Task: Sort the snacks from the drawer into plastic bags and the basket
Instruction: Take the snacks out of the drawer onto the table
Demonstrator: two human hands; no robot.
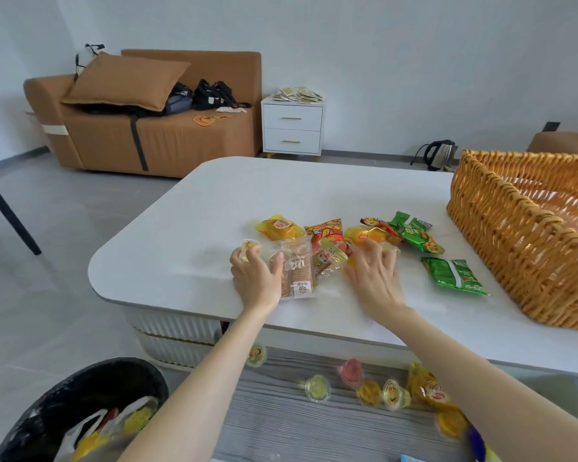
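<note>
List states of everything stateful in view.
left hand, grips jelly cup
right hand, open, resting on snacks
biscuit pack, lying on table, under left thumb
basket, upright, visible part empty
table drawer, open, jelly cups inside
nightstand drawers, shut

Bare white tabletop (297, 188) lies open from 9 round to 1 o'clock of the snack pile (324, 235), out to the rounded edge. At 3 o'clock the tall wicker basket (501, 235) walls off that side; a green packet (454, 276) lies flat in the strip between. At 6 o'clock the left hand (256, 278), curled on a jelly cup (247, 250), and the spread right hand (374, 278) block the pile's near side. Below the table's edge the open drawer (281, 411) holds loose cups (317, 388) at 5 o'clock
</note>
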